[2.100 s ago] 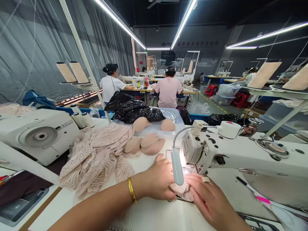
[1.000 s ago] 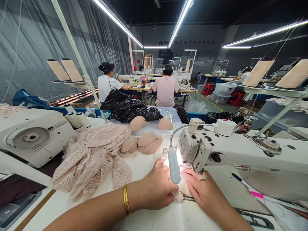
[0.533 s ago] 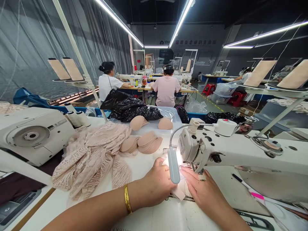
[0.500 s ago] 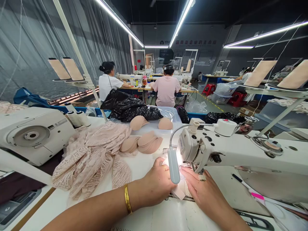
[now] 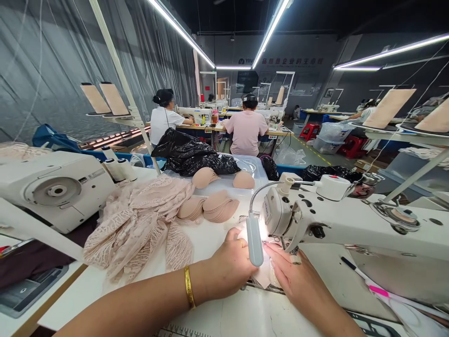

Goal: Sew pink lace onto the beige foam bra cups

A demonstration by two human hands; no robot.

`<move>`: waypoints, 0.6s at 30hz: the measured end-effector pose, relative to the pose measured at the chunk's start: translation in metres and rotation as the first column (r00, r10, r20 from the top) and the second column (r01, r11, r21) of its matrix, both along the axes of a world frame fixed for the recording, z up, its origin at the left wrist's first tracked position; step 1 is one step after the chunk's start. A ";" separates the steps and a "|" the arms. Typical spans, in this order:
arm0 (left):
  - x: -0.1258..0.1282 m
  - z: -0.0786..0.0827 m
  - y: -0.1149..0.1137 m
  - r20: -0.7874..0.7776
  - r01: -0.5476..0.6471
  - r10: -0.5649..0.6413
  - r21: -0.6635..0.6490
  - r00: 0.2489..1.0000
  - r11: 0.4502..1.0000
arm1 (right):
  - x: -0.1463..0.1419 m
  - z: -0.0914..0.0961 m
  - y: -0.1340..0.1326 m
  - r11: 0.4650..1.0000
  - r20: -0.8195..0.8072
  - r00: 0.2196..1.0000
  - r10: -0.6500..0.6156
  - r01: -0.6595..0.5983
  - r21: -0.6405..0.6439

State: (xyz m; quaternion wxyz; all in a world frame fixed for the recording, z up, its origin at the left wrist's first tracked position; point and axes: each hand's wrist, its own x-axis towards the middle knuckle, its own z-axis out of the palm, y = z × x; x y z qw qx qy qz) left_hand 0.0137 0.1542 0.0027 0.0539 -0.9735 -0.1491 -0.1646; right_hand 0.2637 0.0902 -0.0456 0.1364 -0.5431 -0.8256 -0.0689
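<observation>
My left hand (image 5: pixel 226 267), with a gold bangle at the wrist, curls over a pale pink piece of fabric (image 5: pixel 261 278) at the sewing machine (image 5: pixel 336 213). Its fingertips are partly hidden behind a small grey lamp (image 5: pixel 255 242), which shines on the needle area. On the other side of the fabric lies my right hand (image 5: pixel 298 276), fingers stretched out and flat, pressing it against the machine bed. The machine head covers part of that hand. Glare and the lamp hide the needle and the seam.
Pink lace fabric (image 5: pixel 140 224) is heaped on the left, beside stacked beige bra cups (image 5: pixel 219 207). More cups rest on a clear plastic bin (image 5: pixel 228 191) behind. Another sewing machine (image 5: pixel 56 187) stands far left. A white and pink tool (image 5: pixel 379 291) lies at right. Two people sit ahead.
The whole view has shifted slightly to the right in the picture. Both hands stay at the fabric under the machine head, with little visible movement.
</observation>
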 end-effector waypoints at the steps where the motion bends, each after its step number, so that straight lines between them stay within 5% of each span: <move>1: 0.000 0.000 0.000 -0.014 -0.009 0.009 -0.005 1.000 1.000 | 0.000 0.002 -0.001 1.000 -0.017 1.000 0.012 -0.011 0.010; 8: 0.002 0.000 0.001 -0.011 -0.025 0.025 -0.010 1.000 1.000 | -0.005 0.016 -0.003 0.961 -0.159 0.987 0.038 0.008 0.278; 18: 0.000 -0.001 -0.002 -0.002 -0.027 0.027 -0.030 1.000 0.999 | -0.007 0.021 -0.001 0.963 -0.225 0.972 0.071 -0.008 0.271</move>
